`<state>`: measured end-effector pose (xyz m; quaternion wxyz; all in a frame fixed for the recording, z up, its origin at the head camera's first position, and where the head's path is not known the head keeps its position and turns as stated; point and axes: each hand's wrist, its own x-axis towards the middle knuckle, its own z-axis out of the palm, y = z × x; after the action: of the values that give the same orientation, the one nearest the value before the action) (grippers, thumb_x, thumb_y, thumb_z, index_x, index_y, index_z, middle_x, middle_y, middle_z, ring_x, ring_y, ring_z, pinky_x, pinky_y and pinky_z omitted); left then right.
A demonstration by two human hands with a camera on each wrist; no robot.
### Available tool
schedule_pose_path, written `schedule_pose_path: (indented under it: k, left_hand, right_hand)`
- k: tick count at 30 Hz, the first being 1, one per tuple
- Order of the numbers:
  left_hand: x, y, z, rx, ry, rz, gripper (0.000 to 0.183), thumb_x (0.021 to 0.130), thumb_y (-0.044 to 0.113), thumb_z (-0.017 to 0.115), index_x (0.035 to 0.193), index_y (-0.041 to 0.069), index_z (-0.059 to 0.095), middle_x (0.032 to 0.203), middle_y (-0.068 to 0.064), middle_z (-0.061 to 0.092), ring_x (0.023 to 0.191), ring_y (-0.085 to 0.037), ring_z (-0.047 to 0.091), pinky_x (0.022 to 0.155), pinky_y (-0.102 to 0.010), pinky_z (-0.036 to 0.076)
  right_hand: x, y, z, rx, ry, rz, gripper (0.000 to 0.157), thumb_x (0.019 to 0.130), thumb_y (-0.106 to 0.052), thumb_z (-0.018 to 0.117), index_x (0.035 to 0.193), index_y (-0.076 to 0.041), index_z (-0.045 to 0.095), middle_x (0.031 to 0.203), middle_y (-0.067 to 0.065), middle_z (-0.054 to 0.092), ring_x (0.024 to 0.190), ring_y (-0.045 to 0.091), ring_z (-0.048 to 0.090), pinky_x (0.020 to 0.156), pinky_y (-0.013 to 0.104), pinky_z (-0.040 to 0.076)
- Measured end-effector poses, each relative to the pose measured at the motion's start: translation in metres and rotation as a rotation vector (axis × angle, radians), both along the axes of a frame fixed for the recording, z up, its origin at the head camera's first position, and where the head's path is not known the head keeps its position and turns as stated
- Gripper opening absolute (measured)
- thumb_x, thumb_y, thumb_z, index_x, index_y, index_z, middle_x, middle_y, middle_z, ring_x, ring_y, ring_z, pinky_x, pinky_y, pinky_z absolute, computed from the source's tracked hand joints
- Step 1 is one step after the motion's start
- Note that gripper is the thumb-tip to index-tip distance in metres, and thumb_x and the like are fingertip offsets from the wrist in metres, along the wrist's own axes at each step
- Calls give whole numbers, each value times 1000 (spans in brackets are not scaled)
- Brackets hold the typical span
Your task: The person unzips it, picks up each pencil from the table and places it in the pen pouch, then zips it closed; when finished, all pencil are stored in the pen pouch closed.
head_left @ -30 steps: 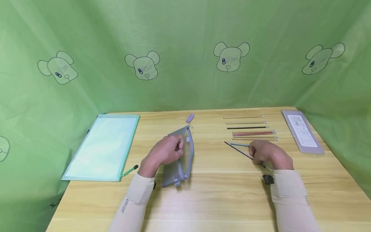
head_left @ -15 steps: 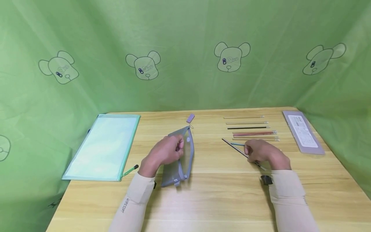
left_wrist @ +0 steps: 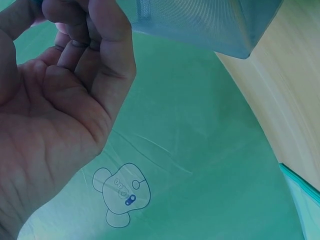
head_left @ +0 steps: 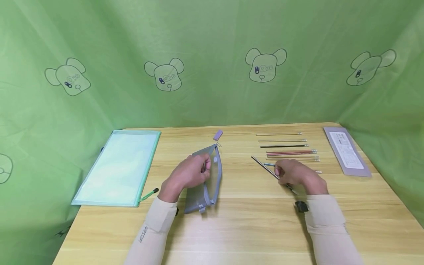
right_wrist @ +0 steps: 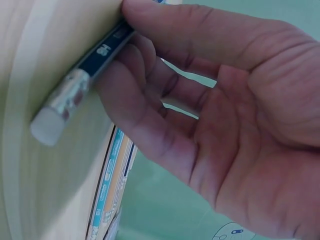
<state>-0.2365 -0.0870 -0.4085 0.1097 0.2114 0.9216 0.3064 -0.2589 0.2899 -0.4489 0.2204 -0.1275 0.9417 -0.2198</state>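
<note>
My left hand grips the near-side edge of a grey mesh zip pouch, whose mouth gapes toward the right. In the left wrist view the fingers of that hand curl in, and a corner of the pouch shows above. Between thumb and fingers, my right hand pinches a dark pencil that slants up to the left. The right wrist view shows its white eraser end and metal band. A blue pencil lies just behind, partly hidden by the right hand.
Several pencils lie in rows behind the right hand. A purple eraser sits beyond the pouch. A teal-edged zip folder lies at left, and a grey-purple labelled card at right. Green cloth hangs around the table.
My right hand has moved a little to the left with the dark pencil. More of the blue pencil's right end shows behind it. The left hand and pouch stay where they were.
</note>
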Motion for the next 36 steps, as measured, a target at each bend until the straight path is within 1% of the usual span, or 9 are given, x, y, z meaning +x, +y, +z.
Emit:
schedule_pose_path:
  k: [9,17,19,26,32,34,36]
  left_hand:
    - [0,0,-1,2,-8,-2,15,94,3,68,95,15,59,73,3,54,63,-11,48,55,-25,41]
    - [1,0,0,2,-18,3,16,94,3,68,96,15,59,73,3,53,63,-11,48,54,-26,41]
    - [1,0,0,3,-17,2,15,94,3,68,96,15,59,73,3,53,63,-11,48,55,-26,41]
    - [0,0,0,6,-15,-3,15,95,3,67,96,15,59,73,3,54,63,-11,48,54,-25,41]
    - [-1,0,-2,5,-16,-7,15,95,3,68,95,15,58,74,2,54,63,-11,48,54,-26,42]
    - [-1,1,-2,3,-14,-7,15,95,3,68,96,15,59,74,2,54,63,-12,48,54,-26,42]
    - [-1,1,-2,0,-14,-6,15,95,3,68,96,15,59,74,2,54,63,-12,48,54,-26,42]
  right_hand:
    - [0,-11,-1,-5,14,10,20,86,1,74,99,-6,61,86,3,57,80,20,52,70,32,44]
    - [-1,-21,-4,-2,46,29,20,85,1,73,100,-7,62,86,3,58,79,19,52,68,32,44]
    - [-1,-23,-5,-14,42,26,20,85,2,72,100,-6,61,85,3,57,77,19,52,67,32,44]
    - [-2,-25,-7,-57,31,22,22,86,2,74,102,-5,60,85,3,57,76,19,51,67,32,44]
    - [-2,-27,-5,-119,97,34,19,92,0,74,106,-3,62,87,4,60,81,17,54,71,30,47]
    - [-2,-29,-2,-157,121,33,18,93,-1,73,107,-3,63,88,3,62,82,16,56,72,29,49]
    - [-3,-31,2,-217,131,32,18,93,0,73,108,-3,64,89,4,64,83,16,58,71,27,52]
